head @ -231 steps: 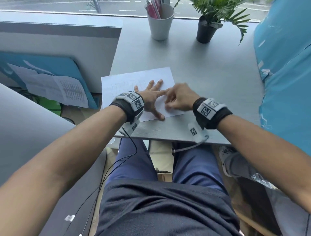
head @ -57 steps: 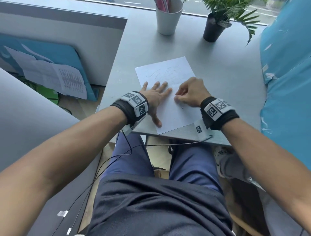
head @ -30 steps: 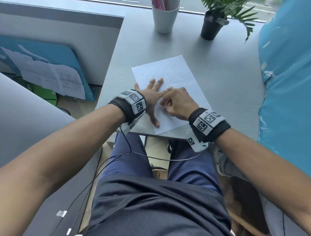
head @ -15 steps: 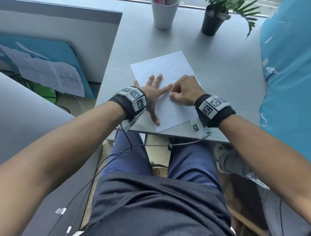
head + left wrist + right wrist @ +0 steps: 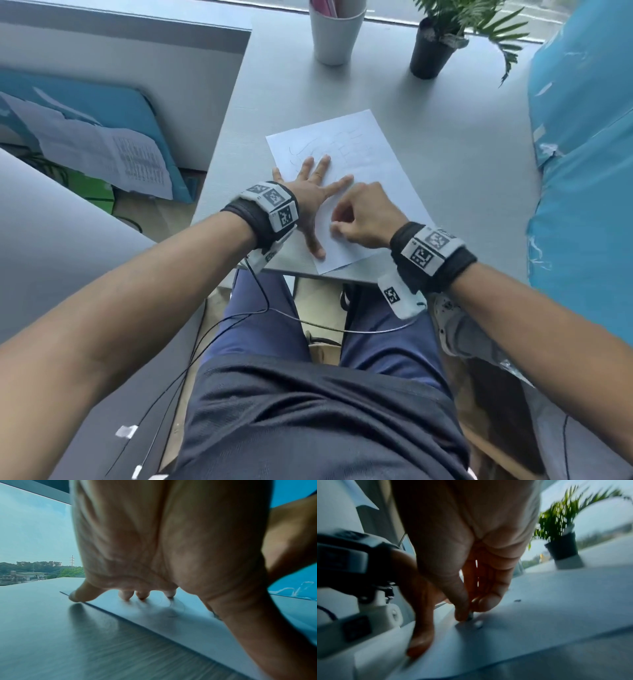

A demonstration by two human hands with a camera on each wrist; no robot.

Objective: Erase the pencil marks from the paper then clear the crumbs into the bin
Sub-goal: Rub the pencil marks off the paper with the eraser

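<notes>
A white sheet of paper [image 5: 376, 164] with faint pencil marks near its far end lies askew on the grey desk [image 5: 462, 178]. My left hand [image 5: 310, 202] lies flat on the sheet's left side with fingers spread, pressing it down; the left wrist view shows its fingertips [image 5: 142, 595] on the paper [image 5: 180, 622]. My right hand [image 5: 359, 216] is curled over the near part of the sheet. In the right wrist view its thumb and fingers pinch a small eraser [image 5: 470, 615] whose tip touches the paper [image 5: 539, 615]. A small dark crumb [image 5: 517, 600] lies on the sheet.
A white cup [image 5: 337, 32] of pens and a potted plant [image 5: 433, 51] stand at the desk's far edge. A blue plastic-covered surface [image 5: 582, 171] borders the desk on the right. Papers on a blue board [image 5: 102, 150] lie on the floor to the left.
My right hand has slid back toward the desk's near edge over the last half second, after rubbing back and forth on the sheet. The left hand stays flat on the paper.
</notes>
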